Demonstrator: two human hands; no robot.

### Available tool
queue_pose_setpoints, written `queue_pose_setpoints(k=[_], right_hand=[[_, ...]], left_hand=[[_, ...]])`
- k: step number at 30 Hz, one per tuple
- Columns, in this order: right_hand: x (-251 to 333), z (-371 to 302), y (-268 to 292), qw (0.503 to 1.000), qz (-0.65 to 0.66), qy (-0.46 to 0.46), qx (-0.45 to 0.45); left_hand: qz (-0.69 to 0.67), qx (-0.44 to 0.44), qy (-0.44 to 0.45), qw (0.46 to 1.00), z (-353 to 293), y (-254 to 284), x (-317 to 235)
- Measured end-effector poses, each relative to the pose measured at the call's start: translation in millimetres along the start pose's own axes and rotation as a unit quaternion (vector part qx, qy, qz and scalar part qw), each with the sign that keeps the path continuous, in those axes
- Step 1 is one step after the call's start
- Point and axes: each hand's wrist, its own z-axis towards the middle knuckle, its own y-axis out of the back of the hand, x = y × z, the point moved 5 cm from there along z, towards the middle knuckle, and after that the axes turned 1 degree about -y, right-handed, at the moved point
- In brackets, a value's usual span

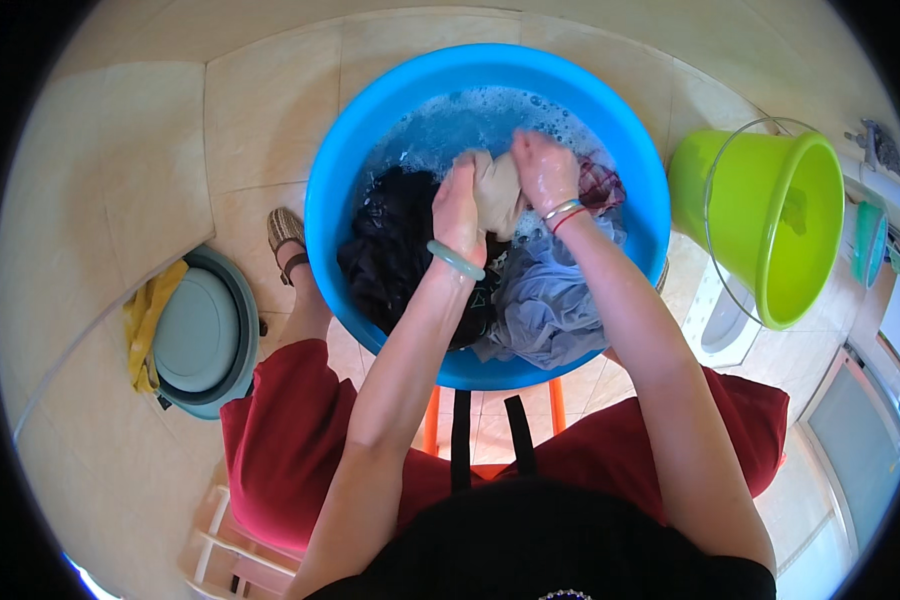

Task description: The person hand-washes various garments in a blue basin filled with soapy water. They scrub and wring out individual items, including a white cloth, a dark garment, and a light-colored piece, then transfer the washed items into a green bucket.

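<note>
A large round blue tub [322,215] of sudsy water [460,125] stands in front of me. Over it, both my hands grip one wet beige cloth [498,198], bunched up between them. My left hand [457,208], with a pale green bangle at the wrist, closes on the cloth's left side. On the other side my right hand [547,172] is curled into a fist around it. Dark clothes [385,245] lie in the tub on the left, light blue fabric [550,305] at the near right. A dark red checked cloth [601,187] shows beside my right wrist.
A lime green bucket [755,215] with a wire handle leans at the right, beside a white floor fixture [722,320]. Grey-green basins [198,330] and a yellow cloth [150,315] rest against the left wall. An orange stool or stand [557,405] shows below the tub.
</note>
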Motion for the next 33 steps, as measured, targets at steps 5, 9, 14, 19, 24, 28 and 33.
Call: queue_pose_setpoints(k=[5,9,14,19,24,28,33], right_hand=[[-45,8,-3,0.991,0.085,-0.077,-0.068],[-2,-8,-15,0.995,-0.079,0.025,0.049],[-49,15,-75,0.964,-0.14,-0.088,0.207],[18,7,-7,0.993,0.1,0.057,-0.026],[85,-60,41,0.954,0.247,0.154,0.068],[120,-86,65,0.967,0.176,0.169,0.068],[130,-83,76,0.973,0.121,0.194,0.01]], left_hand=[[0.092,-0.016,-0.021,0.995,25,26,-26],[0.251,-0.045,-0.145,0.956,63,54,-5],[0.557,-0.063,-0.034,0.828,109,44,1],[0.265,0.021,-0.09,0.96,83,32,5],[-0.074,0.256,0.198,0.943,36,-9,-12],[-0.154,0.275,0.193,0.929,19,-20,-8],[-0.138,0.199,0.161,0.957,-8,-40,-12]])
